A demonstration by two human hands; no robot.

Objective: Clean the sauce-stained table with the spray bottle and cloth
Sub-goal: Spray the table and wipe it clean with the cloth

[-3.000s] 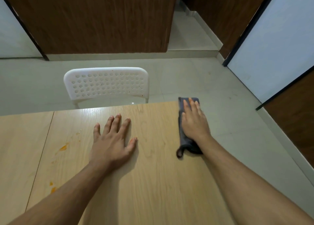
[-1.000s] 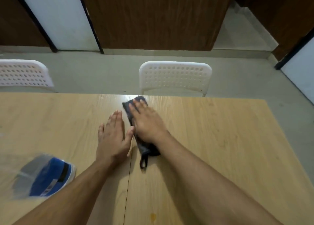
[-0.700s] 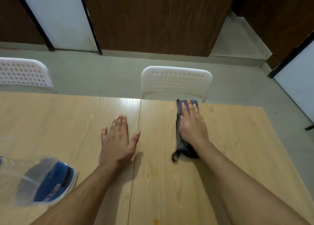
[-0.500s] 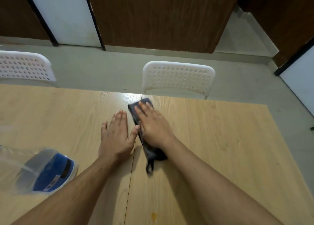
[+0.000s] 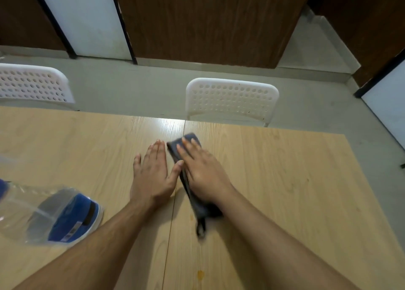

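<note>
Pressing a folded dark grey cloth (image 5: 192, 193) flat against the pale wood-grain table (image 5: 285, 180), the right hand (image 5: 201, 171) lies on top of it with fingers straight and close together, palm down. That looks like a wiping hold, weight spread along the cloth's length so the whole strip rubs the surface. The cloth runs lengthwise under the hand, one end showing past the fingertips, a small loop trailing near the wrist. It sits just right of the seam between the two tabletop panels.

The left hand (image 5: 153, 173) rests flat on the table just beside the cloth, fingers extended, thumb splayed and touching or nearly touching the cloth's edge. It holds nothing and probably steadies the person.

The clear plastic spray bottle with a blue label (image 5: 54, 215) sits at the left, well apart from both hands. A small orange sauce spot (image 5: 200, 274) remains on the near edge, still unwiped.
</note>
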